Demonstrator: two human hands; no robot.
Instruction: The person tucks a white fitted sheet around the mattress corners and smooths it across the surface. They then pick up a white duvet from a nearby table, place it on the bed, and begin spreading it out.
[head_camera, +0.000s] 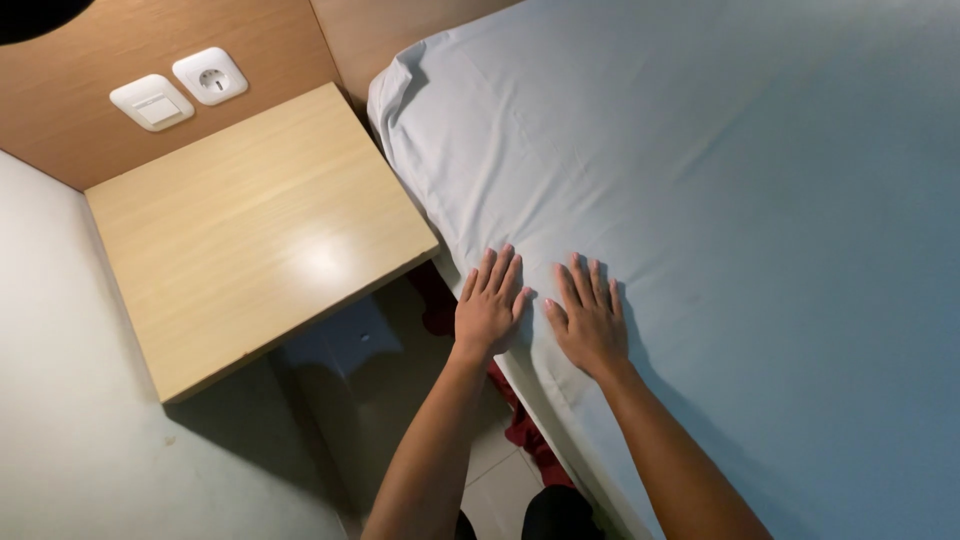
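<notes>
My left hand (487, 305) and right hand (590, 320) lie flat, fingers spread, on the white sheet (700, 200) near its 7 o'clock edge; pushing unevenly might drag fresh creases toward the 11 o'clock corner beside the wooden shelf (250, 220).

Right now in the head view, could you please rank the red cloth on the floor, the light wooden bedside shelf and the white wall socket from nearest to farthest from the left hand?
From the left hand:
1. Red cloth on the floor, just left, under the bed edge.
2. Light wooden bedside shelf, farther left.
3. White wall socket, upper left on the wooden panel.
</notes>
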